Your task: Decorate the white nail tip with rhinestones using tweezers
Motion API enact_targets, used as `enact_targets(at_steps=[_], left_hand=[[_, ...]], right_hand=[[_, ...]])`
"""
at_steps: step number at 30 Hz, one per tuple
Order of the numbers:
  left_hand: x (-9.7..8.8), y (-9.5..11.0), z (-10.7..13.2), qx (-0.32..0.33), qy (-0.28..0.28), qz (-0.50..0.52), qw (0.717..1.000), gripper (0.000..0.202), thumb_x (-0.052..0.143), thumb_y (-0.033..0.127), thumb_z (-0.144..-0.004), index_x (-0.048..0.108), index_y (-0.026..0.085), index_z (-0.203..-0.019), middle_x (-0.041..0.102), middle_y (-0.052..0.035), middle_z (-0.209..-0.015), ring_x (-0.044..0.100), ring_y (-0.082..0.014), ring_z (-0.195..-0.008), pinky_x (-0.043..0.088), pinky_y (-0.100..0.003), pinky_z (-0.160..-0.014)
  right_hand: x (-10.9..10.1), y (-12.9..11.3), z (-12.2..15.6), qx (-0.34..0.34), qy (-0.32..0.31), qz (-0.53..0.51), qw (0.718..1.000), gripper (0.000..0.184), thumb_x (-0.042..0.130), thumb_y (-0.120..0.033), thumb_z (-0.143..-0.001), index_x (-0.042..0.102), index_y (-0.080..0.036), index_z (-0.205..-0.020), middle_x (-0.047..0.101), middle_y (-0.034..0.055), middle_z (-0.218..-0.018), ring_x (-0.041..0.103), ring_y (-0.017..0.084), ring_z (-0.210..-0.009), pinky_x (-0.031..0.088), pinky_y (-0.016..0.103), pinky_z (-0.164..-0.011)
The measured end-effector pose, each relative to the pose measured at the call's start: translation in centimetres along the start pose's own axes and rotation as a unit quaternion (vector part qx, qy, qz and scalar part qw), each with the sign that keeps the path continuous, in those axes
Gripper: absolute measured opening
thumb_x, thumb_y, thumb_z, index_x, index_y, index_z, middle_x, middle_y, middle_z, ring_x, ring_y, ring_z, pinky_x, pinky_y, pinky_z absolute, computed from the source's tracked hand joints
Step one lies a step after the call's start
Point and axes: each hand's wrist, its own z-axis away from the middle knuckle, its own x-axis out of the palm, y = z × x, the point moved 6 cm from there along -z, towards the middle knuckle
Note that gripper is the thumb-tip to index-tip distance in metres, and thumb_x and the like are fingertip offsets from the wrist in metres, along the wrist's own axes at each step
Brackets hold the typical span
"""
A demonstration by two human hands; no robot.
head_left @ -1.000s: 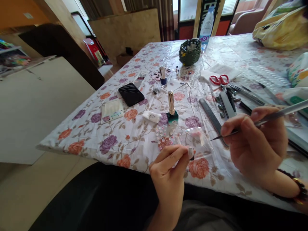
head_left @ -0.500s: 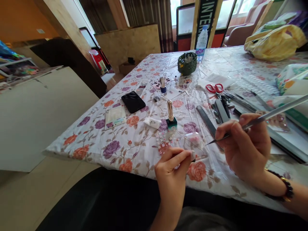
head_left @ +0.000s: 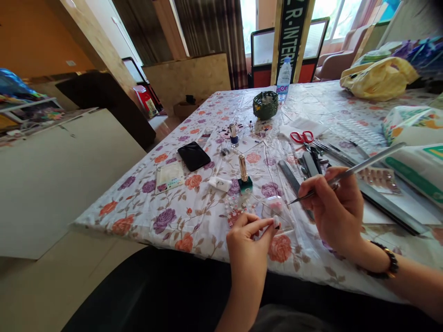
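My left hand (head_left: pixel 249 245) is pinched on a small artificial nail (head_left: pixel 276 223) at the table's near edge. My right hand (head_left: pixel 334 210) grips slim metal tweezers (head_left: pixel 349 172), their tip pointing left toward the nail, a short gap away. Just beyond my left hand lie a clear sticker sheet with tiny flowers (head_left: pixel 238 206) and a small clear bag (head_left: pixel 278 207). A green nail polish bottle with a gold cap (head_left: pixel 244 174) stands behind them.
On the floral tablecloth (head_left: pixel 194 212) lie a black phone (head_left: pixel 194 156), a white tube (head_left: pixel 220 184), a blue polish bottle (head_left: pixel 234 135), red scissors (head_left: pixel 302 137), nail files (head_left: pixel 292 177), a green basket (head_left: pixel 265 104) and a water bottle (head_left: pixel 283 85). Bags sit at the right.
The view has tilted up and pulled back, so both hands sit lower and nearer the centre. The tweezers' tip has moved a little closer to the nail in my left hand.
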Motion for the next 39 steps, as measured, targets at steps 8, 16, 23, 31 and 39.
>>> enact_targets(at_steps=[8, 16, 23, 31, 39], left_hand=[[0.6, -0.7, -0.4, -0.048, -0.022, -0.001, 0.999, 0.009, 0.076, 0.018, -0.066, 0.077, 0.021, -0.074, 0.054, 0.0022, -0.065, 0.042, -0.0069, -0.052, 0.037, -0.020, -0.051], [0.9, -1.1, -0.1, -0.071, -0.035, 0.026, 0.997, 0.014, 0.077, 0.021, -0.066, 0.076, 0.021, -0.081, 0.052, 0.0019, -0.070, 0.044, -0.0084, -0.057, 0.040, -0.021, -0.058], [-1.6, -0.9, 0.2, -0.064, -0.099, -0.012, 0.993, 0.021, 0.069, 0.017, -0.073, 0.074, 0.022, -0.093, 0.055, 0.0001, -0.077, 0.048, -0.0094, -0.060, 0.042, -0.021, -0.059], [-7.1, -0.3, -6.6, 0.059, 0.021, -0.201, 0.977, 0.032, 0.061, 0.022, -0.080, 0.065, 0.018, -0.111, 0.061, -0.0068, -0.112, 0.060, -0.0166, -0.077, 0.048, -0.029, -0.075], [-4.6, -1.6, -11.0, 0.061, -0.054, -0.367, 0.927, 0.034, 0.052, 0.014, -0.084, 0.062, 0.010, -0.116, 0.062, -0.0155, -0.117, 0.051, -0.0315, -0.112, 0.035, -0.043, -0.099]], right_hand=[[-0.3, 0.6, -0.3, 0.023, 0.002, 0.001, 1.000, 0.012, 0.057, -0.021, -0.088, 0.047, -0.026, -0.092, 0.068, -0.0031, -0.072, 0.056, 0.009, -0.055, 0.039, 0.019, -0.046], [0.0, 0.3, -0.3, 0.010, -0.001, -0.007, 1.000, 0.012, 0.055, -0.016, -0.089, 0.047, -0.024, -0.091, 0.069, -0.0012, -0.074, 0.056, 0.009, -0.055, 0.040, 0.019, -0.046], [0.1, 0.4, -0.4, 0.022, -0.008, 0.001, 1.000, 0.011, 0.053, -0.017, -0.090, 0.046, -0.025, -0.092, 0.068, -0.0017, -0.074, 0.055, 0.008, -0.056, 0.039, 0.019, -0.049], [0.1, 1.2, -1.0, 0.034, -0.004, 0.009, 0.999, 0.007, 0.046, -0.030, -0.094, 0.046, -0.024, -0.091, 0.069, 0.0006, -0.076, 0.058, 0.011, -0.057, 0.043, 0.023, -0.052], [0.7, 0.5, -1.3, 0.018, -0.015, 0.039, 0.999, 0.011, 0.051, -0.028, -0.092, 0.057, -0.020, -0.086, 0.068, 0.0019, -0.083, 0.062, 0.012, -0.064, 0.049, 0.026, -0.057]])
